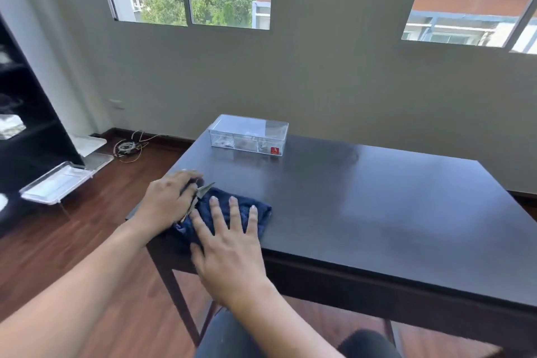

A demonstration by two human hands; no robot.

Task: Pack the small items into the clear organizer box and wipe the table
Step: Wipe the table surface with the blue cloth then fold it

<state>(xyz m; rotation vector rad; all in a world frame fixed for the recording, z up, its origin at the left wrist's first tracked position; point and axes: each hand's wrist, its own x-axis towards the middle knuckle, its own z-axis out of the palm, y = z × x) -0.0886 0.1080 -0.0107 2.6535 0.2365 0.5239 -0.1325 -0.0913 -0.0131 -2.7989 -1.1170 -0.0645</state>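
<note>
While the right hand (229, 238) lies flat with fingers spread on the blue cloth (232, 212), pinning it to the dark table (377, 197) for wiping, the left hand (168, 200) just beside it curls around what looks like a small pair of metal snips (200, 197), though the blur makes that uncertain, probably lifting it clear of the cloth's path. Well beyond both hands, toward the wall, stands the clear organizer box (248, 135), already holding small items.
</note>
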